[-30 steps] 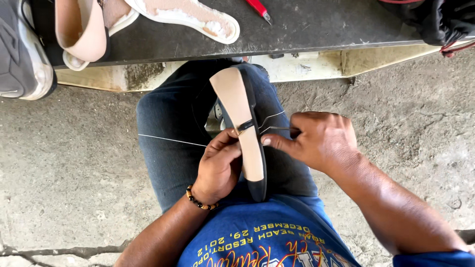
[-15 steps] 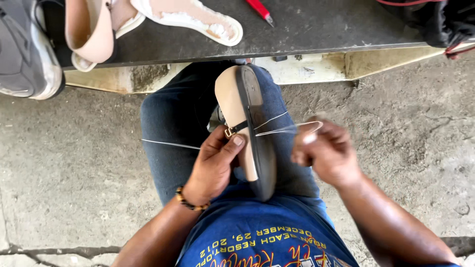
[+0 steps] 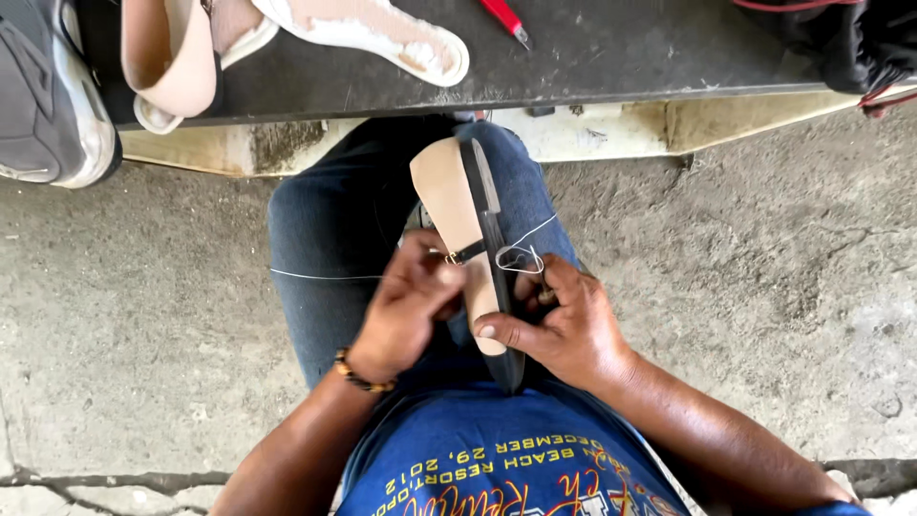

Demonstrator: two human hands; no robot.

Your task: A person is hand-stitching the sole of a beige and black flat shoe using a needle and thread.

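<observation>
In the centre of the frame, the left hand (image 3: 406, 311) is gripping a tan sandal (image 3: 457, 225) on the lap. The right hand (image 3: 564, 325) is closing on its black sole edge, where white thread (image 3: 521, 256) is looping. The stitching seems partly done, since loose thread is remaining.

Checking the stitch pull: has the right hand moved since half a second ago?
Yes. The right hand has come back in toward the sandal on the lap, closing the gap it had when drawn out to the side. Measured against the sandal's black sole edge, it now touches it.
</observation>
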